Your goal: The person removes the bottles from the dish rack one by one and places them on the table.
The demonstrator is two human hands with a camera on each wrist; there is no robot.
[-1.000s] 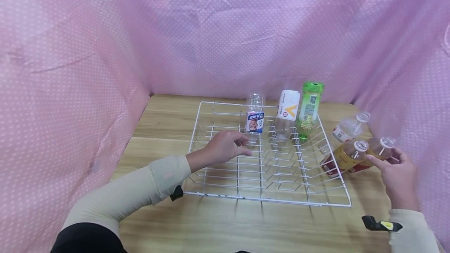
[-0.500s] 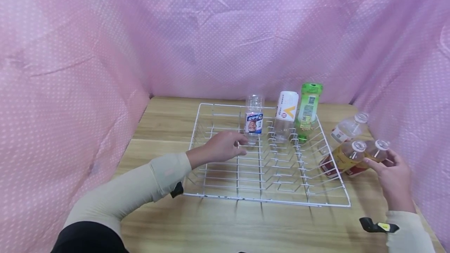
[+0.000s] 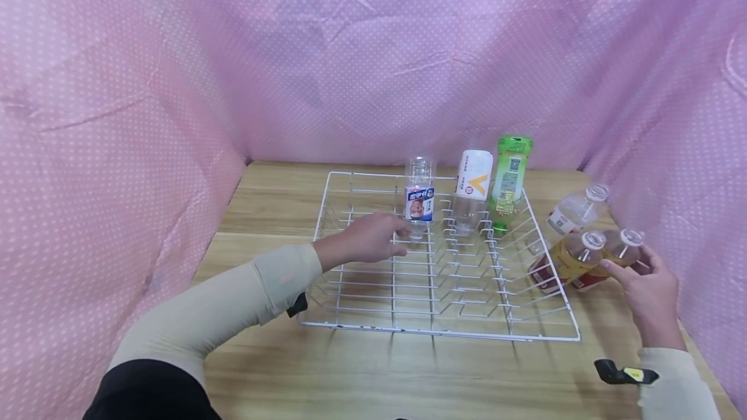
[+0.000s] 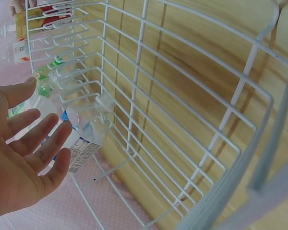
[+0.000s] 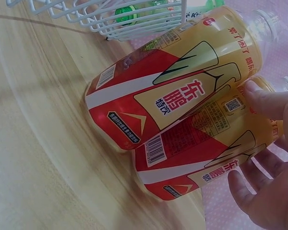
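On the right, two yellow-and-red drink bottles stand side by side on the table, the left one (image 3: 569,259) against the rack's edge. My right hand (image 3: 648,287) holds the outer bottle (image 5: 206,148), its thumb near the shoulder and its fingers on the other side. My left hand (image 3: 373,238) hovers over the white wire rack (image 3: 432,332), fingers loosely bent with nothing in them. Just beyond its fingertips, a clear bottle with a blue-and-white label (image 3: 420,204) stands neck down in the rack.
Two more bottles stand neck down toward the rack's back right: one with a white label (image 3: 474,175), one green (image 3: 509,180). A clear bottle (image 3: 574,209) stands on the table outside the rack. Pink dotted cloth (image 3: 373,83) encloses the wooden table (image 3: 280,186).
The outer yellow-and-red bottle has moved slightly left with my right hand, closer to its neighbour. My left hand stays nearly in place over the rack.
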